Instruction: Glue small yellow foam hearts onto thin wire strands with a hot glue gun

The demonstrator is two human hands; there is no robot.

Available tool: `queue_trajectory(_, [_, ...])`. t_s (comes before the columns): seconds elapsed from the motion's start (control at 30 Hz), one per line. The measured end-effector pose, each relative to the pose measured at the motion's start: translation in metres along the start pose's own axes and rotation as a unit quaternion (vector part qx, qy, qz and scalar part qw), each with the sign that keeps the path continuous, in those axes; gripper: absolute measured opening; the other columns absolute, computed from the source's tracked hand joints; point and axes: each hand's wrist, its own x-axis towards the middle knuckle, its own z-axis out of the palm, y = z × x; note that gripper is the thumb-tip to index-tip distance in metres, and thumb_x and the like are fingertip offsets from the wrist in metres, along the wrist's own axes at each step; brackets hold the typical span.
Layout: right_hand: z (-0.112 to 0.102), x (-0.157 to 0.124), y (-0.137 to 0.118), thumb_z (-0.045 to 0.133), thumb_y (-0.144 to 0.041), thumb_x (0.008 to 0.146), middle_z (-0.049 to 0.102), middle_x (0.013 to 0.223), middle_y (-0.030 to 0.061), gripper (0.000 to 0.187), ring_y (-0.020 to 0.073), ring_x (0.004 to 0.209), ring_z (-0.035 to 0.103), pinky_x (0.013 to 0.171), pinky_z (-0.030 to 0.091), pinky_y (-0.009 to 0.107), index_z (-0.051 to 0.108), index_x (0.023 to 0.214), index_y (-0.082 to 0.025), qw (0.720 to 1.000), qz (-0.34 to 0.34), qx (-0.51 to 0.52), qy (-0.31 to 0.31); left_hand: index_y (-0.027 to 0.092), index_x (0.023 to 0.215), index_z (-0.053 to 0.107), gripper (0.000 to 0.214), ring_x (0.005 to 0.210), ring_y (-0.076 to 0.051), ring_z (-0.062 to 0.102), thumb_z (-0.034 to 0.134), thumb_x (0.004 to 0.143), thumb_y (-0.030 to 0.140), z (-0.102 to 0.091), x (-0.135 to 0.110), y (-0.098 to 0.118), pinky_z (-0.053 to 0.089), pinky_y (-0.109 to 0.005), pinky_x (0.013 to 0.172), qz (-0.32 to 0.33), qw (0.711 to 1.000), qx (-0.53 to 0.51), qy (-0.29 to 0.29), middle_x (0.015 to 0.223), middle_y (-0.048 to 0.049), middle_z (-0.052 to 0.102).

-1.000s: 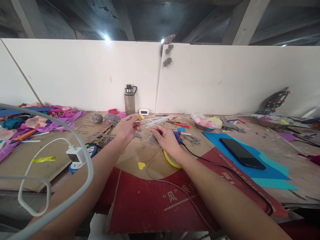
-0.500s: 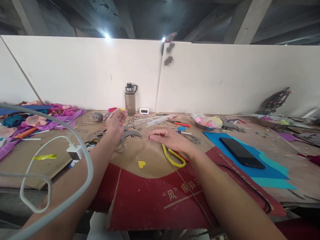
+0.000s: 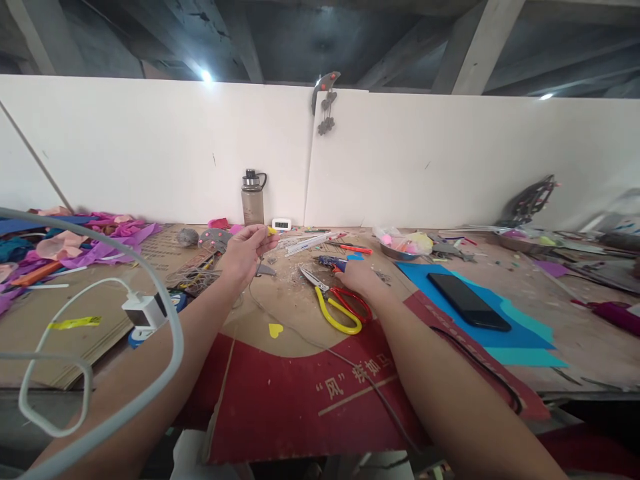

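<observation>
My left hand [image 3: 245, 252] is raised over the cardboard, its fingers pinched on a small yellow piece [image 3: 271, 231]. My right hand [image 3: 357, 277] is stretched forward and rests on the blue glue gun [image 3: 331, 263], fingers curled round its handle. Scissors with red and yellow handles [image 3: 336, 307] lie just left of that hand. A small yellow heart [image 3: 275, 329] lies on the brown and red cardboard sheet [image 3: 300, 393]. A thin grey wire [image 3: 320, 347] trails from under my left hand across the cardboard.
A black phone [image 3: 467, 301] lies on blue sheets at the right. A bottle [image 3: 253, 197] stands by the white partition. Pink and purple scraps [image 3: 95, 240] pile at the left. A white charger and cable [image 3: 137, 311] hang near my left arm. A metal dish [image 3: 407, 245] holds coloured bits.
My right hand moved forward from above the scissors onto the glue gun. My left hand shifted slightly right with the yellow piece. The view turned a little right.
</observation>
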Motion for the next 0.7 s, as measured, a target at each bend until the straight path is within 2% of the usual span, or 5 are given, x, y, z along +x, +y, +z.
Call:
queue_trajectory(0.13, [0.007,0.003,-0.002,0.068,-0.018,0.062,0.054,0.049,0.0065,0.025,0.0268,0.064,0.061,0.06,0.045,0.038,0.048,0.049,-0.024,0.996,0.091,0.014,-0.004,0.013,0.076,0.065,0.019,0.073,-0.015,0.07,0.075,0.07,0.027,0.004,-0.005,-0.002,0.057,-0.027,0.074,-0.011,0.999,0.017,-0.028,0.077,-0.0041,0.069])
queue_trajectory(0.3, [-0.008,0.005,-0.013,0.057,-0.025,0.071,0.058,0.057,0.0054,0.005,0.0231,0.062,0.061,0.054,0.046,0.033,0.055,0.068,-0.021,0.99,0.105,0.092,0.037,0.013,0.075,0.065,0.018,0.073,-0.015,0.07,0.075,0.071,0.027,0.007,-0.01,0.001,0.057,-0.028,0.075,-0.018,0.999,0.033,-0.034,0.079,-0.0046,0.069])
queue_trajectory(0.4, [-0.014,-0.001,-0.036,0.048,-0.026,0.076,0.063,0.079,0.0053,0.018,0.0178,0.067,0.062,0.054,0.048,0.028,0.054,0.092,-0.02,0.976,0.063,0.191,0.081,0.012,0.075,0.065,0.017,0.071,-0.014,0.07,0.075,0.072,0.026,0.007,-0.01,0.001,0.057,-0.028,0.074,-0.021,0.999,0.03,-0.021,0.077,-0.0048,0.069])
queue_trajectory(0.53, [-0.023,-0.026,-0.078,0.052,-0.025,0.075,0.062,0.091,0.0021,0.031,0.0149,0.071,0.061,0.06,0.052,0.028,0.05,0.105,-0.023,0.915,-0.04,0.397,0.062,0.012,0.078,0.066,0.014,0.072,-0.014,0.07,0.072,0.075,0.024,0.003,-0.005,-0.001,0.056,-0.027,0.074,-0.038,0.999,0.009,-0.012,0.077,-0.0066,0.07])
queue_trajectory(0.7, [-0.031,-0.054,-0.105,0.05,-0.03,0.085,0.064,0.087,0.0017,0.024,0.0133,0.062,0.055,0.067,0.049,0.031,0.053,0.107,-0.023,0.926,-0.115,0.357,0.031,0.011,0.08,0.066,0.007,0.075,-0.013,0.07,0.065,0.081,0.018,-0.006,0.003,-0.004,0.055,-0.022,0.069,-0.07,0.997,-0.033,0.016,0.078,-0.0081,0.071])
